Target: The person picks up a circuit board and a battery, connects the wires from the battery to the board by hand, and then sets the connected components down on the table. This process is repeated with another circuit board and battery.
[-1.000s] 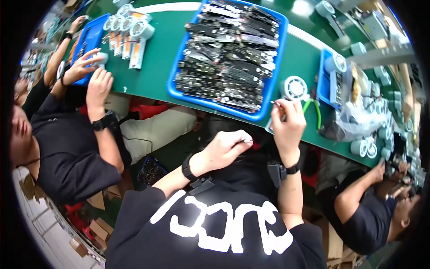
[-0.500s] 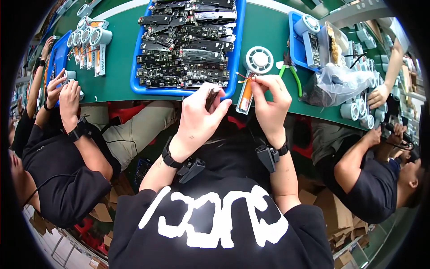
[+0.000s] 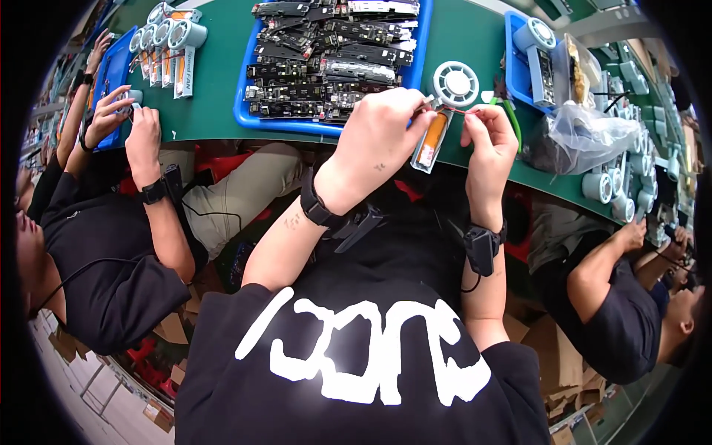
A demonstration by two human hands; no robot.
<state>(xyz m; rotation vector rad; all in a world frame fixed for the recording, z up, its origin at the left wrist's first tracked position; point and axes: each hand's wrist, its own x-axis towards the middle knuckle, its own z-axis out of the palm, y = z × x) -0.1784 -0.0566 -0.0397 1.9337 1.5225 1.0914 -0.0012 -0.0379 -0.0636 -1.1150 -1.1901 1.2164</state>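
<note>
A small handheld fan with a round pale-blue head (image 3: 455, 83) lies on the green table ahead of me. Its open handle shows an orange battery (image 3: 432, 139). Thin red wire (image 3: 455, 110) runs across the fan's neck between my hands. My right hand (image 3: 491, 137) pinches this wire between thumb and forefinger, just right of the neck. On the other side, my left hand (image 3: 382, 122) is closed at the neck, fingertips together near the wire. What sits in its grip is mostly hidden; only a small pale tip shows.
A blue tray (image 3: 248, 111) heaped with black circuit boards stands ahead. Green-handled pliers (image 3: 512, 122) lie right of the fan, before another blue tray (image 3: 519, 93) and a clear plastic bag (image 3: 582, 133). Assembled fans (image 3: 185, 35) stand at left. People work on both sides.
My left hand has moved right, from beside the board tray to the fan's neck. My right hand has shifted right, drawing the red wire out sideways. The whole view has shifted slightly.
</note>
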